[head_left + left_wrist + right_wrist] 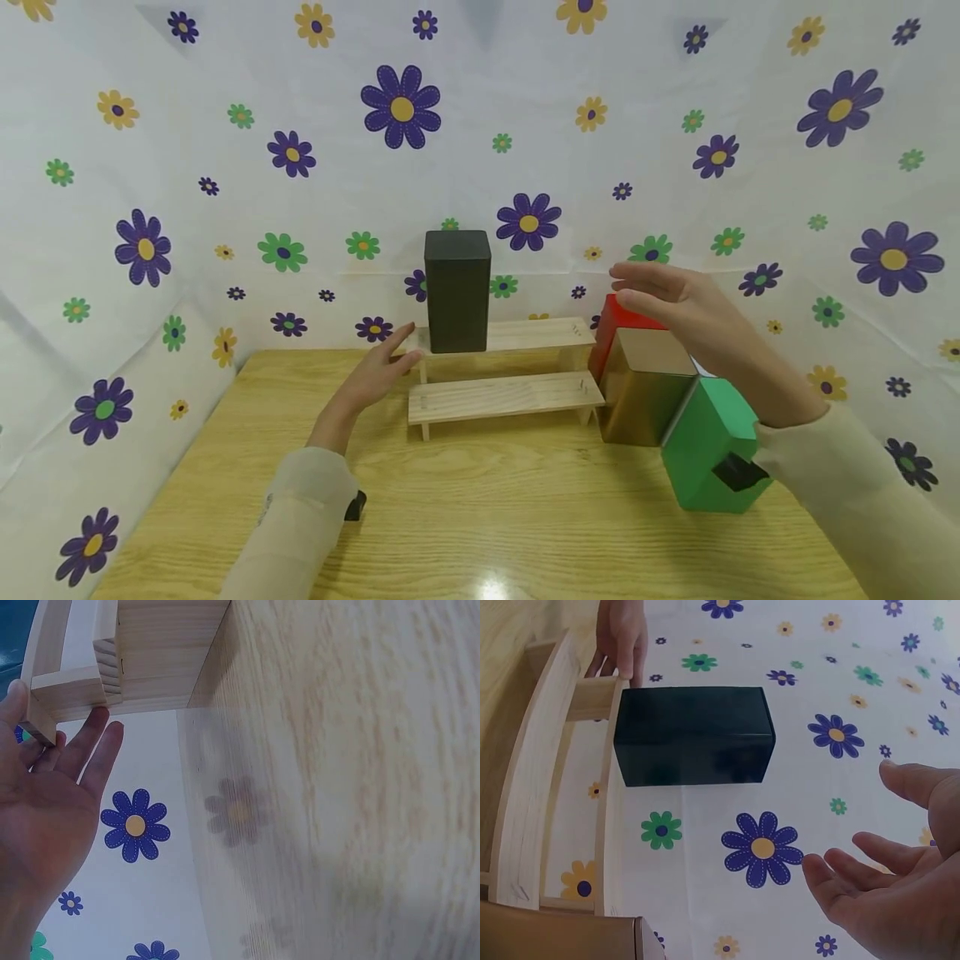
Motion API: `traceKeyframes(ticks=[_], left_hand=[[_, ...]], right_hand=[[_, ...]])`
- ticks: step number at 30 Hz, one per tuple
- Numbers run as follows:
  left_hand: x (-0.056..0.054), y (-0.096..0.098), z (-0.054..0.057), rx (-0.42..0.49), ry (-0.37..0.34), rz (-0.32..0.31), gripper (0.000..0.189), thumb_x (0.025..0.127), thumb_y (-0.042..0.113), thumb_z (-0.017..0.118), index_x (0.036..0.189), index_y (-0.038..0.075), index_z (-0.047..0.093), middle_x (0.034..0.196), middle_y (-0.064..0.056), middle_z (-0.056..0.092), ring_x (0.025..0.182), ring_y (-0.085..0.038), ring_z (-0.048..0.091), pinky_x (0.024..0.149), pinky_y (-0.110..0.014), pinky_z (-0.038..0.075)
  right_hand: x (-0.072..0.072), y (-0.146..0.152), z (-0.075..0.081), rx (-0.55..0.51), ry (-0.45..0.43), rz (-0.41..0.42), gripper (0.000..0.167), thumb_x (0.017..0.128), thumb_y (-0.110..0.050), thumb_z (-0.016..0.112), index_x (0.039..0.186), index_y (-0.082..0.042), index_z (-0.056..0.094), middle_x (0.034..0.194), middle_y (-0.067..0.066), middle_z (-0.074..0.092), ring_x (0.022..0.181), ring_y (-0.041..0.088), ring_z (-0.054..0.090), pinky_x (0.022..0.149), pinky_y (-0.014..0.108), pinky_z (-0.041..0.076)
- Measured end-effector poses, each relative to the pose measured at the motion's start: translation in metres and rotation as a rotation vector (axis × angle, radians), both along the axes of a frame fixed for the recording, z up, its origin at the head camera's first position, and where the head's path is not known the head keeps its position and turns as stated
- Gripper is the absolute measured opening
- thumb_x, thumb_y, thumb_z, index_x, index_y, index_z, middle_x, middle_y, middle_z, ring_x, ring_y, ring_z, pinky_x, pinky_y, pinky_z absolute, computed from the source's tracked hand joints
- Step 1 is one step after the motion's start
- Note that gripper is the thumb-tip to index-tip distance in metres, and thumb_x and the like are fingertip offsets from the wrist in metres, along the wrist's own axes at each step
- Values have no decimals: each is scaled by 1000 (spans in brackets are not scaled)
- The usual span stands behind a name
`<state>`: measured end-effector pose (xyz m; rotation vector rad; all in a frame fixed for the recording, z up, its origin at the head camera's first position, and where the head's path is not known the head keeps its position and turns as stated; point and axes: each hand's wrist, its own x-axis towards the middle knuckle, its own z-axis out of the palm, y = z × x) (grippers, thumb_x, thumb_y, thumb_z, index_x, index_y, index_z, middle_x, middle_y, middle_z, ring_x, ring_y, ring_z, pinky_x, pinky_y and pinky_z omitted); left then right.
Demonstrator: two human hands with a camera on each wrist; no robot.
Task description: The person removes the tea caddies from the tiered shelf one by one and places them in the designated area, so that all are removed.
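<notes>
My left hand (372, 375) is at the left end of the two-step wooden stand (510, 396), thumb and fingers on either side of the upper board's end. The left wrist view shows the left thumb (13, 703) against the wood and the other fingertips close by its end. A tall black box (457, 293) stands upright on the upper step, near that hand. My right hand (686, 304) hovers over the red box (626, 315), palm facing left, fingers loosely extended and holding nothing.
A gold box (648, 392) stands at the stand's right end, in front of the red one. Nearer, a green box (712, 450) leans beside it, partly behind my right sleeve. Flower-patterned cloth (465, 167) hangs behind the wooden table (480, 500) and along both sides.
</notes>
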<state>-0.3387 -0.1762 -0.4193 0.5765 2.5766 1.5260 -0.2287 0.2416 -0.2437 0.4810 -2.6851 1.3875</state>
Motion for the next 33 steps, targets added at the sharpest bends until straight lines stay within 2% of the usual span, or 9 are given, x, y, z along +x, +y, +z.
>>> traceKeyframes(ticks=[6,11,17,26,33], left_hand=[[-1,0,0,-10,0,7,70,111,37,49,166,9,17,172,-15,14,146,-46,38,115,-55,38],[1,0,2,-3,-3,5,70,110,36,50,166,9,17,172,-15,14,147,-46,36,116,-55,38],[3,1,2,-10,-2,-1,70,111,37,49,166,10,16,172,-14,12,146,-46,37,117,-56,36],[6,2,3,6,-7,2,70,111,36,49,166,10,16,172,-14,12,148,-46,34,117,-55,35],[5,2,3,3,-7,-2,70,111,36,49,166,10,16,172,-14,12,147,-46,36,117,-56,35]], right_hand=[[-18,-19,-2,-26,9,8,61,100,-43,67,154,-18,50,153,5,53,140,28,50,115,60,38],[-36,-36,-5,-82,33,37,62,100,-40,68,153,-15,51,153,5,53,138,28,53,117,60,36],[-57,-55,-10,-160,11,105,65,100,-36,68,155,-9,46,156,9,49,139,30,51,119,59,33],[-86,-75,-23,-165,6,169,68,102,-40,65,158,-10,41,160,9,44,140,29,49,121,58,30],[-105,-88,-25,-128,11,215,68,102,-44,63,159,-15,40,162,5,41,149,25,37,121,55,31]])
